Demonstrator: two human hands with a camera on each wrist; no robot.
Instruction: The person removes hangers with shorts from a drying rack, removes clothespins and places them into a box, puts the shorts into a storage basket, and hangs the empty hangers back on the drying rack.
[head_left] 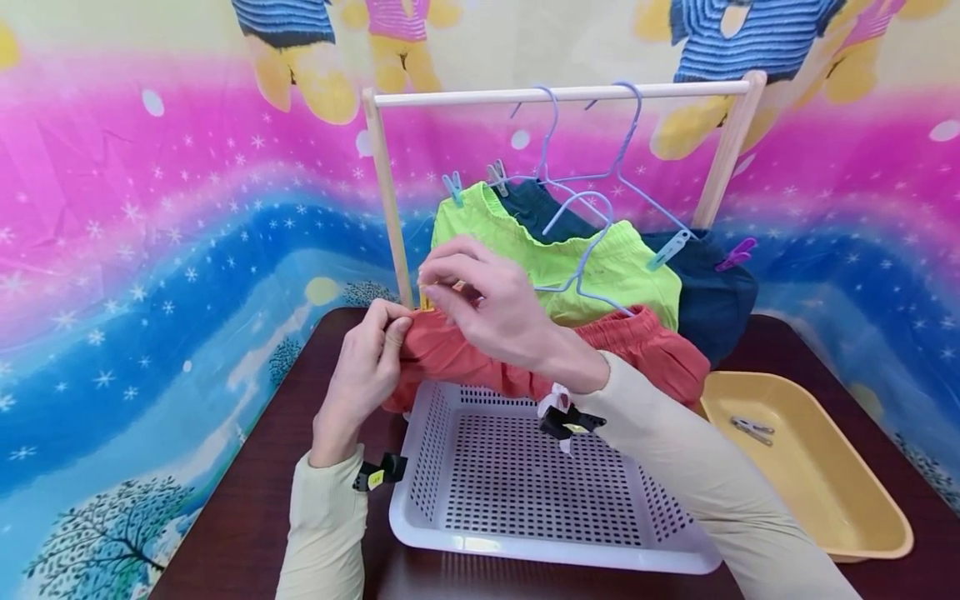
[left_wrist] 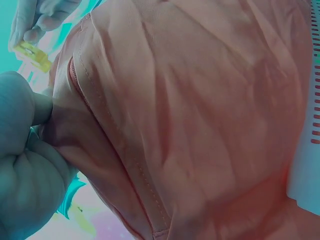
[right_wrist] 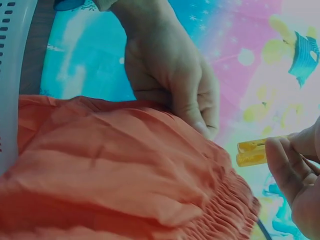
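Observation:
My left hand [head_left: 362, 364] pinches the side of the red shorts [head_left: 656, 354] near the waist, thumb on the near side. In my right hand [head_left: 498, 308] is a yellow clothespin [right_wrist: 251, 152], pinched between thumb and fingers. The right wrist view has the pin's end beside the gathered waistband, apart from the cloth. A blue-purple hanger [head_left: 592, 250] runs into the waist of the red shorts; its hook stands free, off the rail. Behind it, lime green shorts [head_left: 480, 218] hang clipped by light blue clothespins [head_left: 669, 249].
Dark blue shorts [head_left: 712, 292] hang behind, with a purple clothespin [head_left: 737, 254], from the wooden rack [head_left: 465, 97]. Below the red shorts stands a white perforated basket [head_left: 555, 546]. A yellow tray [head_left: 832, 467] at right holds grey clothespins [head_left: 752, 430]. Patterned cloth [head_left: 150, 250] covers the back.

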